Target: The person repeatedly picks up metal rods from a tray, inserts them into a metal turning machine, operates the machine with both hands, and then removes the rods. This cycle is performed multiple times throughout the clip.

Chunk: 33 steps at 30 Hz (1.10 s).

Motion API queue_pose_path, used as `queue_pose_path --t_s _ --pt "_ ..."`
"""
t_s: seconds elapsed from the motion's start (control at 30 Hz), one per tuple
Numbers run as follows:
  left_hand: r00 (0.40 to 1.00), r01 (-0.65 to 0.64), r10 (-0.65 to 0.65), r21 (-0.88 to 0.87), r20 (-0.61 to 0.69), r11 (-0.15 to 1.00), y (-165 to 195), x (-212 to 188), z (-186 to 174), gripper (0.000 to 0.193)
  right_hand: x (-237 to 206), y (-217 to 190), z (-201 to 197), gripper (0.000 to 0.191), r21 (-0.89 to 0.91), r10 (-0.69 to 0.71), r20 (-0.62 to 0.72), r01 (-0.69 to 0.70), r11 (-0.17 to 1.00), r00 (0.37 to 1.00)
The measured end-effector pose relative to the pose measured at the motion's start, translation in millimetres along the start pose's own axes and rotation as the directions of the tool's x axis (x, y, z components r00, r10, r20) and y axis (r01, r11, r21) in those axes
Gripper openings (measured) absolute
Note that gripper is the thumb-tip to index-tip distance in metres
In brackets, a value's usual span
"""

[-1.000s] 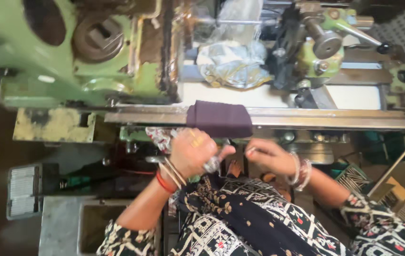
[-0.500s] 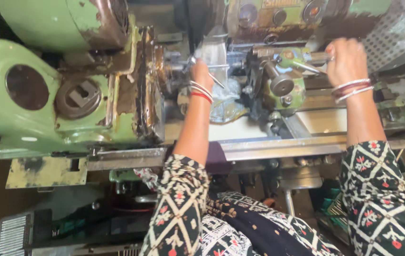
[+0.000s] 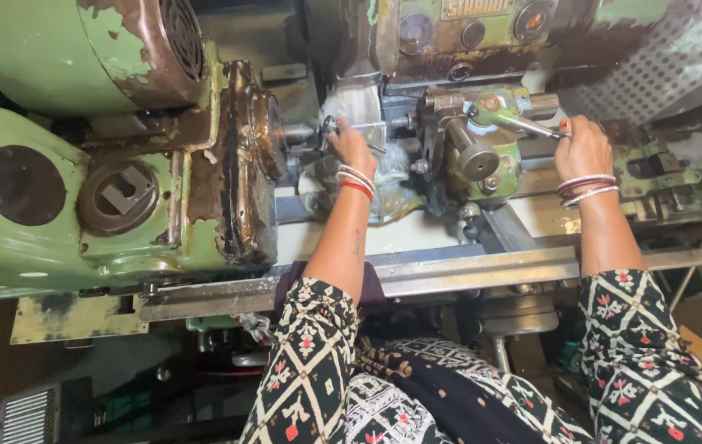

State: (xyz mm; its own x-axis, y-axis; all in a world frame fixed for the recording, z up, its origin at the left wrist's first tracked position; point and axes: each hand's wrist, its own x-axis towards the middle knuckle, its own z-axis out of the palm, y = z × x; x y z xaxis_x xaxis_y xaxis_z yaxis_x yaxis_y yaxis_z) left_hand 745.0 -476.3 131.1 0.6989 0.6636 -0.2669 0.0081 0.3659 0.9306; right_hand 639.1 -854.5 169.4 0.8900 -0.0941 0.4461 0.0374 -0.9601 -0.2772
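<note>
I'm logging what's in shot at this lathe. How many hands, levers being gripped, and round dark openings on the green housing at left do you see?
Hands: 2, the left hand by the chuck and the right hand on the lever
Gripped lever: 1
Round dark openings: 2
Total: 5

The person wears a dark garment printed with white diamond lattice and small red and green motifs; its loose sleeves end below the elbows. The left hand has a stack of thin bangles at the wrist, white with one red. The right hand has similar bangles, dark red and silvery white.
</note>
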Motion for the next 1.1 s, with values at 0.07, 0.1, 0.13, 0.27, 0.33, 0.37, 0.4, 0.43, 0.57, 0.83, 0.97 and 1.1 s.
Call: queue_pose_path --t_s 0.07,0.1,0.13,0.27,0.33,0.37,0.4,0.43,0.57,0.83,0.97,1.1 --pt "1.0 -0.005 0.004 0.028 0.004 1.0 -1.1 5.0 -1.3 0.047 -0.9 -2.3 -0.3 0.021 0.003 0.017 0.005 -0.017 1.0 1.0" --pt "1.0 0.0 -0.001 0.021 0.013 1.0 -1.8 6.5 -1.6 0.047 -1.5 -3.7 -0.4 0.02 0.003 0.024 0.007 -0.024 1.0 1.0" --pt "1.0 0.005 -0.006 0.016 0.023 1.0 -2.8 7.3 -1.3 0.047 -2.0 -5.0 -0.7 0.02 0.003 0.031 0.009 -0.031 1.0 0.999" --pt "0.999 0.011 -0.008 -0.083 0.039 0.996 -6.7 8.2 2.5 0.044 -1.9 -9.2 -4.0 0.02 0.007 0.044 0.012 -0.044 0.999 0.999" --pt "0.998 0.045 -0.042 -0.094 0.038 0.995 -7.8 9.2 3.6 0.044 -1.0 -10.7 -6.0 0.021 0.015 0.03 0.001 -0.03 0.999 1.0" --pt "0.998 0.042 -0.038 -0.108 0.04 0.993 -8.0 9.7 3.6 0.044 -0.6 -11.2 -6.9 0.02 0.019 0.032 0.002 -0.032 0.999 0.999" --pt "0.998 0.039 -0.034 -0.121 0.043 0.992 -7.9 10.3 3.4 0.045 -0.6 -11.6 -7.4 0.02 0.023 0.035 0.003 -0.035 0.999 0.999" --pt "0.998 0.037 -0.031 -0.134 0.046 0.99 -7.6 10.6 3.0 0.045 -1.1 -11.8 -7.5 0.02 0.027 0.038 0.004 -0.038 0.999 0.999" --pt "0.998 0.042 -0.037 -0.127 0.041 0.991 -6.9 10.4 3.2 0.048 -5.3 -9.2 -3.7 0.022 0.021 0.048 0.011 -0.049 0.999 0.999" --pt "0.995 0.022 -0.009 -0.129 0.098 0.991 -10.6 16.7 1.9 0.047 4.4 -0.9 -8.1 0.025 -0.001 -0.016 0.09 0.016 1.0 0.996" --pt "0.986 0.135 -0.093 -0.341 0.136 0.93 -3.1 24.5 -5.4 0.043 -18.8 -21.1 -14.5 0.028 -0.127 0.093 0.174 -0.071 0.989 0.98" --pt "0.99 0.137 -0.117 -0.421 0.073 0.897 -0.8 24.9 -3.6 0.039 -29.8 -29.9 -16.6 0.027 -0.199 0.18 0.175 -0.144 0.969 0.968"
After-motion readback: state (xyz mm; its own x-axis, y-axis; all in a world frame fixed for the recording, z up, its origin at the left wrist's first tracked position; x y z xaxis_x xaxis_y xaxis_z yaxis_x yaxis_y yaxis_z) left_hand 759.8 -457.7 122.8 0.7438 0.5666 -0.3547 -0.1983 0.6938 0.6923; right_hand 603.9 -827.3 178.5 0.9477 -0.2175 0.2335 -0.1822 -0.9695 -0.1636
